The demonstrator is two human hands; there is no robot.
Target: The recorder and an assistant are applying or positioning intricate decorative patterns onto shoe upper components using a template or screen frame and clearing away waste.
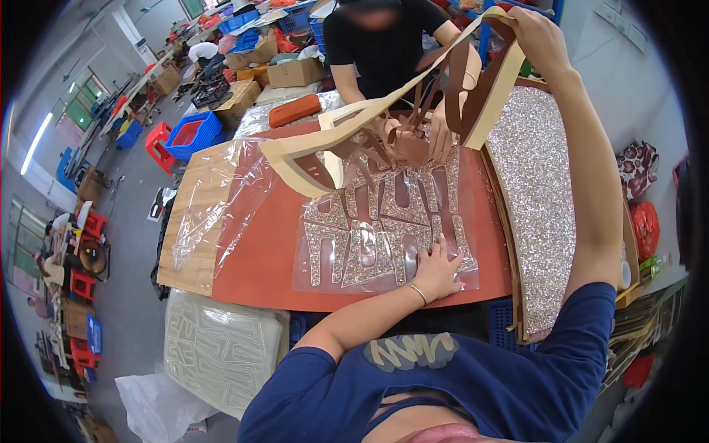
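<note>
High at the upper right, my right hand (538, 46) is closed on the edge of a cut-out sheet (325, 148), cream on one face and brown on the other, with large openings in it. The sheet hangs in a long strip slanting down to the left. My left hand (439, 273) lies flat, fingers spread, on glittery cut pieces (362, 255) arranged on clear plastic film. Brown gaps show between these pieces. Across the table, a co-worker's hands (441, 136) are at brown strips hanging by the sheet; what their fingers grip is partly hidden.
The table (251, 266) has a reddish-brown cover and a wooden left end under loose film (236, 192). Glitter sheets (535, 199) are stacked at the right. An orange case (294, 110) lies at the far side. A plastic-wrapped stack (221, 347) stands at the near left.
</note>
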